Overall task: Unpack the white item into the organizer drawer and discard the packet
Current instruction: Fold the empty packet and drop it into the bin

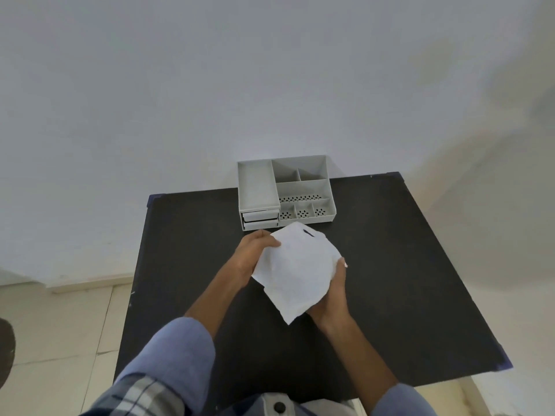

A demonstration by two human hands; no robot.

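Observation:
A white packet (295, 270) with a small dark hang slot near its top is held above the middle of the black table. My left hand (250, 256) grips its upper left edge. My right hand (332, 298) cups its lower right side. What is inside the packet is hidden. Just beyond it, at the table's far edge, stands the grey organizer (285, 190), with open compartments on top. Two small drawers (259, 220) sit at its front left; both look pushed in.
The black table (405, 265) stands against a white wall (270, 85). Tiled floor (60, 325) lies to the left and past the right edge. Bare table surface surrounds the packet on both sides.

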